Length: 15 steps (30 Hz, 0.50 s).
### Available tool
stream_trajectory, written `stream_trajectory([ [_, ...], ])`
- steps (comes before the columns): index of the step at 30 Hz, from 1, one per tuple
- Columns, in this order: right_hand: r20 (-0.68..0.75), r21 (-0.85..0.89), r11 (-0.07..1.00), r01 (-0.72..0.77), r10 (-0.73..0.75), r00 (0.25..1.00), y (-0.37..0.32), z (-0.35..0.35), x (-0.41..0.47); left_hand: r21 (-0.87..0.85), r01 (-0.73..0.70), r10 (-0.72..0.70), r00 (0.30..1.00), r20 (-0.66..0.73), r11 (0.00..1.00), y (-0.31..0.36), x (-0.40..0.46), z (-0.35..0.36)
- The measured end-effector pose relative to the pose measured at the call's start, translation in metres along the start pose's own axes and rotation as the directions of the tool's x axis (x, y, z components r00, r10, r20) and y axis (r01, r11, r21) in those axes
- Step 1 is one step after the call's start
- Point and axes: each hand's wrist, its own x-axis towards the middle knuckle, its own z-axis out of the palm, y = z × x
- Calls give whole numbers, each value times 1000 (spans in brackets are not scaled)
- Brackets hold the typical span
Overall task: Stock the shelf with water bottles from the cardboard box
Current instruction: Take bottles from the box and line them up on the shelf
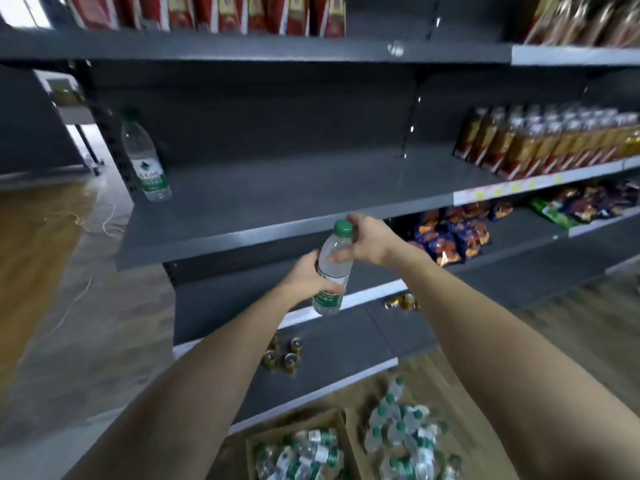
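- Grey shelving unit (311, 188), filling most of the view; middle shelf bare apart from one upright water bottle on shelf (147, 161) at its far left end, beside the perforated upright.
- Wooden floor (38, 244) to the left, crossed by a loose pale cord (104, 220).
- Cardboard box (298, 431) on the floor at the bottom edge, open, with boxed bottles (304, 452) lying inside; a second cluster of loose bottles (405, 431) just to its right.
- Rows of orange drink bottles (547, 143) on the right half of the middle shelf; red cartons (214, 12) on the shelf above.
- Snack bags (450, 233) on the lower shelf, right of the hands; small gold cans (284, 355) on the lowest shelf.
- Left hand (308, 278), grip closed around the lower body and label of the held bottle, thumb across the front.
- Right hand (370, 240), grip closed on the neck and shoulder just below the green cap, fingers wrapped over the top.
- Held bottle (332, 271), clear with green cap and green label, near upright, tilted slightly, between both hands, in front of and just below the front edge of the middle shelf, well above the box.
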Motion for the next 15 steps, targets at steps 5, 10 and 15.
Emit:
stream_trajectory([
  [5,-20,62,998,30,-29,999,-18,-9,20,-1,-13,13,989,-147,1000,31,-1,-39],
  [10,73,-101,995,1,6,997,-34,-5,34,-99,6,-39,940,-338,995,42,-12,-98],
  [15,183,-245,966,79,-34,983,-64,16,58,-209,-92,-13,891,-454,974,48,-10,-152],
])
